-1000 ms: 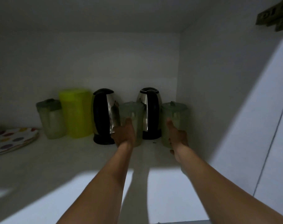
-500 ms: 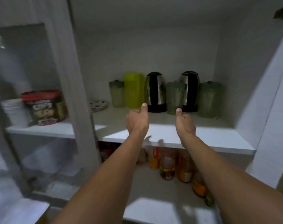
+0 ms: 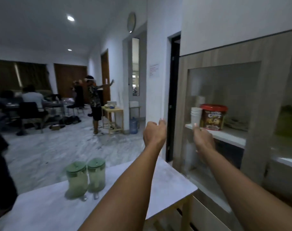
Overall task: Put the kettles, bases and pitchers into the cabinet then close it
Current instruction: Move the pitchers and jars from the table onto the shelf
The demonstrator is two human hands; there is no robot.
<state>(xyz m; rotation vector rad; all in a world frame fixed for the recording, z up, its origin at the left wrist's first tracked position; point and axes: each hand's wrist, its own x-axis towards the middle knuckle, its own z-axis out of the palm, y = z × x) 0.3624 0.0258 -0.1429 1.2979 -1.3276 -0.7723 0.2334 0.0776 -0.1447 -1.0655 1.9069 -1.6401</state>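
Both your hands are raised in front of you, empty, above the far end of the white table (image 3: 167,177). Your left hand (image 3: 154,133) is loosely curled, fingers bent inward with the thumb up, pinching nothing. Your right hand (image 3: 203,139) is half spread, fingers relaxed and slightly curled, and it holds nothing either. Two green pitchers (image 3: 86,177) with green lids stand upright side by side on the table, touching or just about, well to the left of your left forearm and nearer to you than your hands. Beyond the table's right end is the wood-grain cabinet (image 3: 255,104); behind its glass door (image 3: 225,90) a stack of white cups (image 3: 196,117) stands just beside a red-lidded snack tub (image 3: 212,117) on a white shelf (image 3: 228,135).
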